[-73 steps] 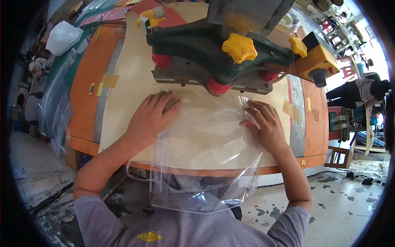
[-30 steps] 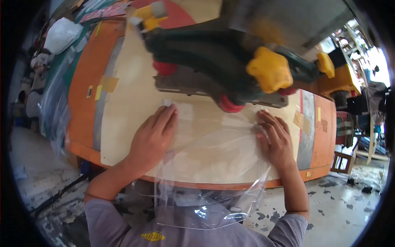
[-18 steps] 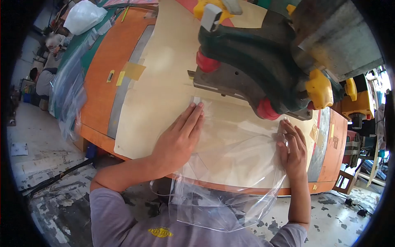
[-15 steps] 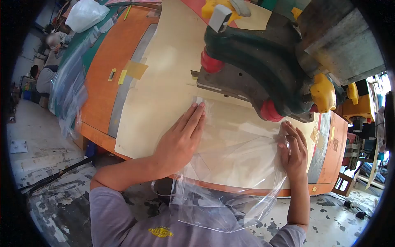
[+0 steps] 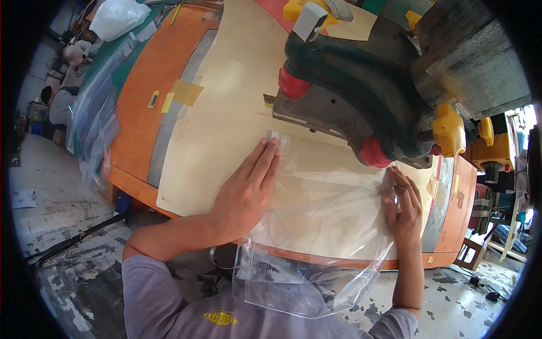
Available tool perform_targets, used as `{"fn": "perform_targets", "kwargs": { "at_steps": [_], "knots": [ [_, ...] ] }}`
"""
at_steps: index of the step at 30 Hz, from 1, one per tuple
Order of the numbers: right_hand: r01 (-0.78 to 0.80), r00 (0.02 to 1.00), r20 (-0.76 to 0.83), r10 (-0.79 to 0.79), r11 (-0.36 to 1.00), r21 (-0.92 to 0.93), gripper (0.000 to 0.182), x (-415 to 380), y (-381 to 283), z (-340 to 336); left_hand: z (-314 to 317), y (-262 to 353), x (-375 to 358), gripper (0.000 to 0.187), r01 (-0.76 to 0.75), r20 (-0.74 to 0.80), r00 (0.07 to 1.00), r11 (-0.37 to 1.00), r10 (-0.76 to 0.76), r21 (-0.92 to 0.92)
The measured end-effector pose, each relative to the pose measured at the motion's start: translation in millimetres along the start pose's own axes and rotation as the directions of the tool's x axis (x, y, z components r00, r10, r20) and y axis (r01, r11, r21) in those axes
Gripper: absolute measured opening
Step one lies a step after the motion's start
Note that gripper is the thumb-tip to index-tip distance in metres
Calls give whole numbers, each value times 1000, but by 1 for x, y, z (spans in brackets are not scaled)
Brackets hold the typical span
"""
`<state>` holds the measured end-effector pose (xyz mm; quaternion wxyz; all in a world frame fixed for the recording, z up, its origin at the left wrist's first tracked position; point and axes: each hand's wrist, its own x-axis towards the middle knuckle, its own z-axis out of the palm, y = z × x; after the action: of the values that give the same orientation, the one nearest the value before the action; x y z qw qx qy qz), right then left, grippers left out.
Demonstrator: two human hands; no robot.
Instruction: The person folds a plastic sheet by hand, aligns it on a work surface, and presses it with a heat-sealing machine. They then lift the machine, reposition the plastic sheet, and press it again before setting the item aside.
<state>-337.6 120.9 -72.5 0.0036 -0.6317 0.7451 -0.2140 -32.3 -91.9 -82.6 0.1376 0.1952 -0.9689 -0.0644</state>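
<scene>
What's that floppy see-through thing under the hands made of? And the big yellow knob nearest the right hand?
The see-through thing looks like glossy, bendy plastic, perhaps vinyl: it creases, shines and shows what's behind it. The yellow knob is probably hard plastic, smooth and solid-coloured, though painted metal could look similar.

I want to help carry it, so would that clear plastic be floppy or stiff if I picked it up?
The clear plastic would probably flop, because it wrinkles by the right hand and drapes past the table's front edge. It looks thin and see-through, so it's likely light. Its shiny surface might feel slippery.
</scene>
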Motion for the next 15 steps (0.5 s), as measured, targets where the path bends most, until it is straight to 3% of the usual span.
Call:
{"fn": "perform_targets", "kwargs": {
  "at_steps": [15],
  "knots": [
    [25,999,-34,-26,999,-22,25,3,0,-1,-1,-8,11,54,-59,51,997,995,55,81]
  ]
}}
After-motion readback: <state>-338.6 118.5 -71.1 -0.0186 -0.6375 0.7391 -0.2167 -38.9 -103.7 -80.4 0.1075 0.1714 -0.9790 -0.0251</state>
